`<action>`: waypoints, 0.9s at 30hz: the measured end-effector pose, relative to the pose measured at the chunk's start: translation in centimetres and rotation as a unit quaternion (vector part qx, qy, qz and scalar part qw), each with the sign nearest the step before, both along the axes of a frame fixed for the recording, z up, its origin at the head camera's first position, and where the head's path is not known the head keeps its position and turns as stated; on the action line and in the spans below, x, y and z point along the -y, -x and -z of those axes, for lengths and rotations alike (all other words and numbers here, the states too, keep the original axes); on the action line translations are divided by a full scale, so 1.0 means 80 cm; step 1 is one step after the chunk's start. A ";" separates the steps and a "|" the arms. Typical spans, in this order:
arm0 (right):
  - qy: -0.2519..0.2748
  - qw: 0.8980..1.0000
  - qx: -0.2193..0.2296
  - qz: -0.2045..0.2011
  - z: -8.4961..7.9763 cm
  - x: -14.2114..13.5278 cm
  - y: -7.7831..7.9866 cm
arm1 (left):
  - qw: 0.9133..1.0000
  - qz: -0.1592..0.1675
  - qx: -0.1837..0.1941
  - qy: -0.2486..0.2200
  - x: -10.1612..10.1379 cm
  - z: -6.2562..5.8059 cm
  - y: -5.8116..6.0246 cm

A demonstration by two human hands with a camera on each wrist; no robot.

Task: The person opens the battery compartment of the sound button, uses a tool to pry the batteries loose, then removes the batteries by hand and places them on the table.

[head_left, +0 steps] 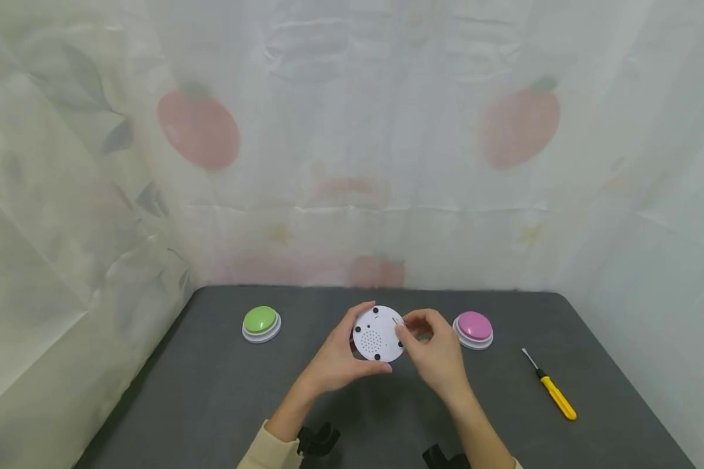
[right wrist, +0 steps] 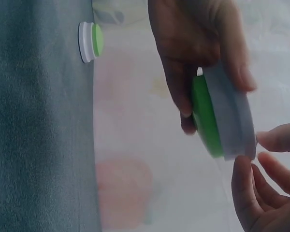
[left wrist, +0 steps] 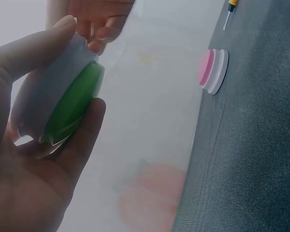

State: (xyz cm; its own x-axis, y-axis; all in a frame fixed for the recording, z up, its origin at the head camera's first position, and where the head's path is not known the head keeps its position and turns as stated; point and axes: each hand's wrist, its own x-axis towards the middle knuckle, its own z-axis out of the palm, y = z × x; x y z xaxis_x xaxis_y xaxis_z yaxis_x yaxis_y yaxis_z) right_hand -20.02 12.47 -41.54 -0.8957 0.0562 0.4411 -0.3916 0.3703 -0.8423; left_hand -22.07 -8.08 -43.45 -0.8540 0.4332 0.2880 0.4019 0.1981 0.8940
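Note:
Above the table, my left hand (head_left: 343, 352) grips a round push button (head_left: 372, 342) by its rim, thumb on one side and fingers on the other. The button's white underside, with speaker holes and dark round spots, faces the head camera. Its green dome (left wrist: 75, 104) points away and shows only in the wrist views. My right hand (head_left: 437, 352) pinches the button's right edge. In the right wrist view its thumb (right wrist: 280, 137) touches the underside, while a fingertip rests against the rim. What lies under that thumb is hidden.
Another green push button (head_left: 261, 322) stands on the dark table (head_left: 211, 391) at the left. A pink push button (head_left: 474, 327) stands right of my hands. Farther right lies a yellow-handled screwdriver (head_left: 556, 393). A fruit-printed curtain (head_left: 352, 130) encloses the table's back and sides.

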 end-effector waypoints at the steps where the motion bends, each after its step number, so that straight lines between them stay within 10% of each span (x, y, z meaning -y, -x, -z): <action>1: -0.004 1.000 -0.010 0.005 0.001 0.002 0.000 | 1.000 -0.001 -0.001 -0.002 0.000 0.001 0.000; 27: -0.054 0.996 -0.020 0.067 0.012 0.023 0.000 | 0.988 -0.102 -0.083 0.082 -0.020 0.008 -0.006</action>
State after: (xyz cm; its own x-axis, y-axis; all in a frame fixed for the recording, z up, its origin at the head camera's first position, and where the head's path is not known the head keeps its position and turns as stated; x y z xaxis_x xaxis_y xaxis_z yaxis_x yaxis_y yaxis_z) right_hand -20.04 10.60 -42.52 -0.8650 0.1238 0.4862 -0.3654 0.5086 -0.7796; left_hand -21.61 -6.49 -44.08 -0.8755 0.3103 0.3706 0.4766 0.4270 0.7685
